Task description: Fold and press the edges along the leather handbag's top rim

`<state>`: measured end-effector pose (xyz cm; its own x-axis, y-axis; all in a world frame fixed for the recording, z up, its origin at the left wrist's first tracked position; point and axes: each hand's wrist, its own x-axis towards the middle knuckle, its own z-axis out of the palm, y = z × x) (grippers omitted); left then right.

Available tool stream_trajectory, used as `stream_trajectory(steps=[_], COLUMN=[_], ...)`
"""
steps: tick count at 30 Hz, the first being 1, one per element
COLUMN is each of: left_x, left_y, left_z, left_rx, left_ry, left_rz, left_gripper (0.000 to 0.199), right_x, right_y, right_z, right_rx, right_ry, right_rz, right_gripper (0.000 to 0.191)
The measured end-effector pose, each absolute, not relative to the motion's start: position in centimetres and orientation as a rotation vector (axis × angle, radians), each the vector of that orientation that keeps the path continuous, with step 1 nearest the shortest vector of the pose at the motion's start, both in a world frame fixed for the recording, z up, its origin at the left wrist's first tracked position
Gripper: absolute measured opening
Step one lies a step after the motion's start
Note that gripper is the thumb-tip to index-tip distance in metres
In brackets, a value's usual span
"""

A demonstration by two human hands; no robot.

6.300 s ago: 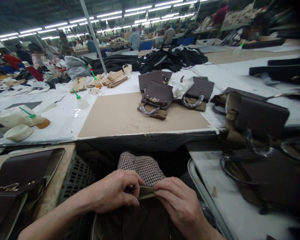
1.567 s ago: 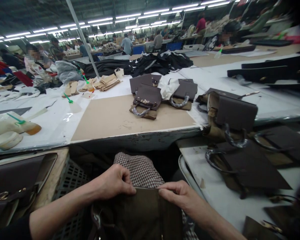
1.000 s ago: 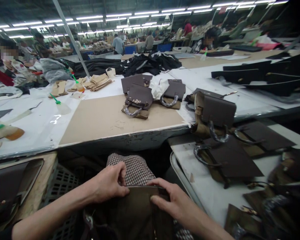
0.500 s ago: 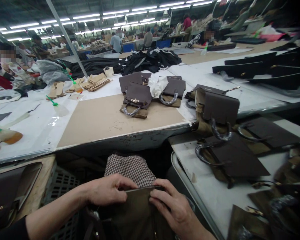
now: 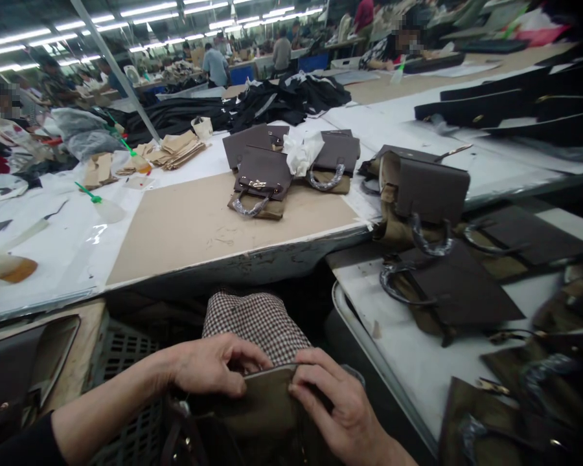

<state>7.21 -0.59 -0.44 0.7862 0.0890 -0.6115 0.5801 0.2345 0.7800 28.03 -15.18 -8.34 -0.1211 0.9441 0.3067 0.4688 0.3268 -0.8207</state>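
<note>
Watching remotely, I see the right hand (image 5: 340,401), looser a second ago, now pinching the olive bag (image 5: 262,408) by its top rim, below the surface's (image 5: 252,251) near edge; the left hand (image 5: 206,366) straddles it half-open, grip unclear. Rim-work seems unfinished.

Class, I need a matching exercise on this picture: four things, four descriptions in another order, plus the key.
Things
1. Bag at lower centre
2. Plastic crate
3. Cloth just beyond that bag
4. Crumpled white sheet

Descriptions
A. Checked pattern
B. Among dark bags on the table
C. Edge held by left hand and right hand
D. Side full of slots

Pairs: 1-C, 2-D, 3-A, 4-B
</note>
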Motion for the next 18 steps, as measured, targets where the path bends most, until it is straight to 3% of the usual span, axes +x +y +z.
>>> stream_trajectory(steps=[13,18], left_x=[11.8,11.9], left_y=[-0.3,-0.9], left_z=[-0.3,-0.1], left_rx=[1.757,1.786], left_ry=[0.638,0.696], left_rz=[-0.391,-0.342], left_gripper=[0.028,0.021], right_x=[28.1,28.2], right_y=[-15.7,-15.9], right_z=[-9.4,-8.9], right_rx=[-1.205,-1.293], right_ry=[-1.697,-1.481], right_rz=[0.598,0.779], right_gripper=[0.017,0.019])
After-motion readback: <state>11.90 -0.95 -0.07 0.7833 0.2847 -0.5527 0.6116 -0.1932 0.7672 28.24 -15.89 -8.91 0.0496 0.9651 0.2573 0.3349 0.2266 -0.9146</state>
